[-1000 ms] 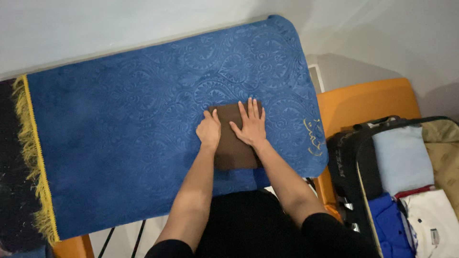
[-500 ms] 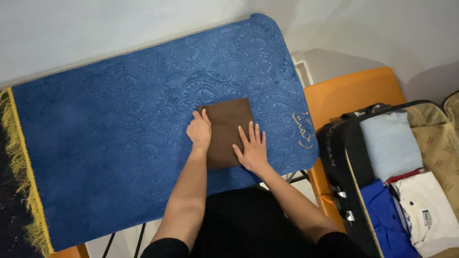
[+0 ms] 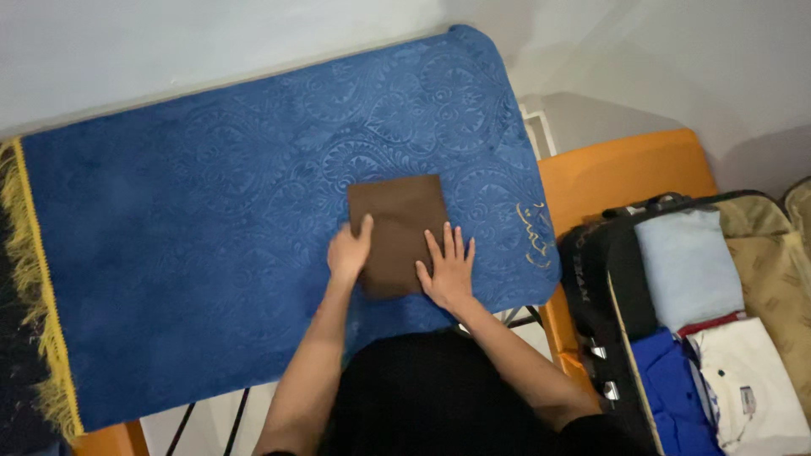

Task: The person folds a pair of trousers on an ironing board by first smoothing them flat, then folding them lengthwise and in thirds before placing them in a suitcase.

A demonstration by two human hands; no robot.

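On the blue mat [image 3: 211, 228], right hand [image 3: 448, 274] fingers spread flat on brown folded cloth [image 3: 400, 221], left hand [image 3: 348, 253] curled at its edge

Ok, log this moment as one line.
left hand: flat on brown folded cloth, left edge | right hand: flat on its lower right corner | cloth on blue rug | open suitcase at right

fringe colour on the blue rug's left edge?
Yellow. The fringe runs down the left end of the blue rug, clearest in the head view.
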